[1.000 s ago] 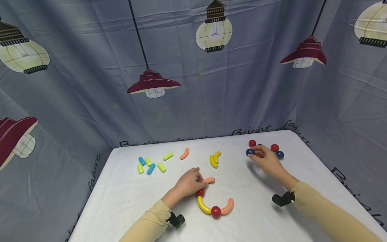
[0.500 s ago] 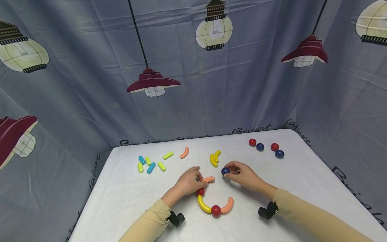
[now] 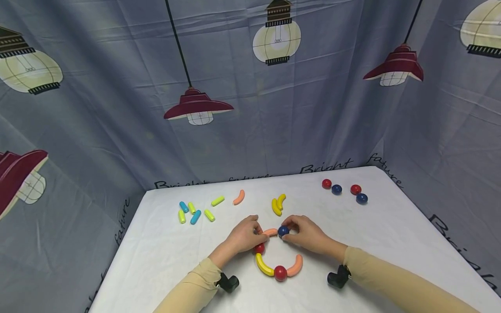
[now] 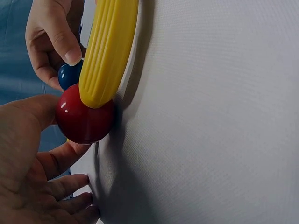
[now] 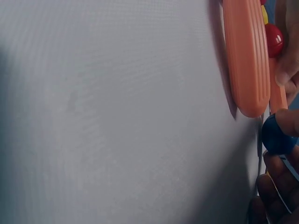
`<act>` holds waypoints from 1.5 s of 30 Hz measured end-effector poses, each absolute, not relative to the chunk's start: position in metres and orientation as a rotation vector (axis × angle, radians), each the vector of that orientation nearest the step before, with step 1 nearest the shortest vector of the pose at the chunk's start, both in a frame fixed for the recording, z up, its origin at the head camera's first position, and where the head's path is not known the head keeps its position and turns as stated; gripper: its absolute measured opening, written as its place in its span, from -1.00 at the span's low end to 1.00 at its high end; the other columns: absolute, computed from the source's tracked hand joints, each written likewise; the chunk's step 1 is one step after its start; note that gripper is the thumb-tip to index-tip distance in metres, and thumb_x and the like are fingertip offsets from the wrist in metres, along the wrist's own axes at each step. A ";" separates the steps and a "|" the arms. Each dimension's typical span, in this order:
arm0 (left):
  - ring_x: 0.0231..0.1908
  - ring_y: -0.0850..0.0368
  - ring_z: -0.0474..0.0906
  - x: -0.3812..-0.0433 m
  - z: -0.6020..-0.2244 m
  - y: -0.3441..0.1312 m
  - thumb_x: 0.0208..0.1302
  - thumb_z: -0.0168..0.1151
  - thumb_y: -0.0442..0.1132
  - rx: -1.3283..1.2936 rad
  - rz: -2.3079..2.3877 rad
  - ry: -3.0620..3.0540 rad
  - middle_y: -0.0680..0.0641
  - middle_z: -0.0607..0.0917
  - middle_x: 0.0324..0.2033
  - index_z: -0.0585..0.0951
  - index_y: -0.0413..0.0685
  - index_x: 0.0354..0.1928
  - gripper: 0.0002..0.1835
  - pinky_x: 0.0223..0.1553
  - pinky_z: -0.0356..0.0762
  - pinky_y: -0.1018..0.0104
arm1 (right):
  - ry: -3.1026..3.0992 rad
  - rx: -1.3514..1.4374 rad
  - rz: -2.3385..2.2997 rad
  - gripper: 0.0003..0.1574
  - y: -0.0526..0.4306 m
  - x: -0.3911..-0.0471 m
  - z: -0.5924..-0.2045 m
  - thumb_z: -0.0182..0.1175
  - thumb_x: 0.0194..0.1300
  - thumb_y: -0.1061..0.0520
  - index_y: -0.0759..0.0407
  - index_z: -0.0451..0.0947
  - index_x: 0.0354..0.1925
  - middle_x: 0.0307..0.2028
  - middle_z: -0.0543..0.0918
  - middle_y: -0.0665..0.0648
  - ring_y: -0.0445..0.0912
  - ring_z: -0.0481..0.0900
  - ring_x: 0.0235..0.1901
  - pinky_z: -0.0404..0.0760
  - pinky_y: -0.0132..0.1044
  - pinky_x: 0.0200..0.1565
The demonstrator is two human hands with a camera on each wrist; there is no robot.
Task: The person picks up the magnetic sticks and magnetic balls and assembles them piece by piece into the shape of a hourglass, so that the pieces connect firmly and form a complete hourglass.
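Note:
My right hand (image 3: 309, 235) pinches a dark blue ball (image 3: 283, 231) between thumb and fingers, right at the right end of an orange curved piece (image 3: 272, 232). My left hand (image 3: 244, 234) holds that orange piece at its left end, beside a red ball (image 3: 259, 248). From this ball a ring-like curve runs on through a ridged yellow curved piece (image 4: 110, 51), another red ball (image 3: 280, 273) and a second orange curved piece (image 5: 247, 60). In the right wrist view, the left thumb lies on the held orange piece, and the right fingers curl about the blue ball (image 5: 276, 135).
Several green and blue short rods (image 3: 195, 217) lie at the back left of the white table (image 3: 156, 261). A loose orange piece (image 3: 239, 198) and two yellow curved pieces (image 3: 276, 207) lie at the back middle. Red and blue balls (image 3: 362, 198) rest at the back right.
My right hand has brought the blue ball from the back right group leftward and nearer, up to the orange piece's right end. My left hand has stayed in place.

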State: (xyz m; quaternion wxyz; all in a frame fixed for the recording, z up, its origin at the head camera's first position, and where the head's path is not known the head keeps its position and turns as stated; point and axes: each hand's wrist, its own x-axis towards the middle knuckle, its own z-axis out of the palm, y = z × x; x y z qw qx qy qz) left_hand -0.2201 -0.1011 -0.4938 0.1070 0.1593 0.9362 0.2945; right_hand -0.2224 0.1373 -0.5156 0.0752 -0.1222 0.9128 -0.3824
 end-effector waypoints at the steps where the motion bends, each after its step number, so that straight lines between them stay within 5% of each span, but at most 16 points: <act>1: 0.36 -0.19 0.40 -0.220 -0.493 -0.101 0.26 0.42 0.02 0.472 0.869 2.756 -0.25 0.45 0.38 0.62 0.05 -0.54 -0.69 0.23 0.49 -0.03 | 2.744 -0.365 -1.135 -0.60 0.137 -0.222 -0.516 0.56 0.13 0.07 -0.06 0.65 -0.08 -0.25 0.60 -0.14 -0.14 0.50 -0.14 0.56 -0.13 0.01; 16: 0.38 -0.20 0.36 -0.220 -0.494 -0.104 0.30 0.35 0.11 0.513 0.845 2.760 -0.25 0.43 0.40 0.61 0.09 -0.60 -0.61 0.25 0.47 -0.02 | 2.696 -0.484 -1.151 -0.59 0.133 -0.225 -0.517 0.52 0.19 0.09 -0.06 0.67 0.01 -0.16 0.64 -0.17 -0.14 0.50 -0.06 0.53 -0.05 0.13; 27: 0.42 -0.23 0.30 -0.223 -0.496 -0.106 0.21 0.43 0.03 0.523 0.900 2.731 -0.24 0.43 0.41 0.61 0.13 -0.50 -0.75 0.34 0.35 -0.12 | 2.641 -0.529 -1.133 -0.50 0.124 -0.229 -0.511 0.47 0.25 0.08 0.00 0.63 0.15 -0.08 0.63 -0.12 -0.13 0.51 -0.05 0.55 -0.07 0.12; 32: 0.43 -0.23 0.28 -0.222 -0.495 -0.106 0.22 0.42 0.02 0.511 0.906 2.728 -0.23 0.42 0.42 0.61 0.12 -0.51 -0.74 0.36 0.32 -0.11 | 2.714 -0.362 -1.043 -0.72 0.141 -0.225 -0.503 0.47 0.23 -0.02 0.00 0.61 -0.16 -0.32 0.57 -0.06 -0.14 0.49 -0.30 0.54 -0.22 -0.24; 35: 0.44 -0.24 0.27 -0.221 -0.493 -0.105 0.23 0.42 0.00 0.507 0.909 2.723 -0.23 0.41 0.42 0.60 0.10 -0.51 -0.73 0.37 0.32 -0.10 | 2.734 -0.290 -0.898 -0.68 0.156 -0.216 -0.496 0.45 0.23 -0.13 -0.01 0.57 -0.39 -0.48 0.52 -0.01 -0.11 0.46 -0.44 0.42 -0.25 -0.41; 45: 0.43 -0.24 0.28 -0.221 -0.493 -0.105 0.22 0.42 -0.02 0.521 0.903 2.726 -0.24 0.40 0.42 0.58 0.07 -0.54 -0.71 0.36 0.33 -0.07 | 2.769 -0.324 -0.486 -0.43 0.167 -0.185 -0.487 0.40 0.12 -0.43 -0.05 0.54 -0.60 -0.59 0.49 -0.01 -0.09 0.38 -0.42 0.29 -0.18 -0.34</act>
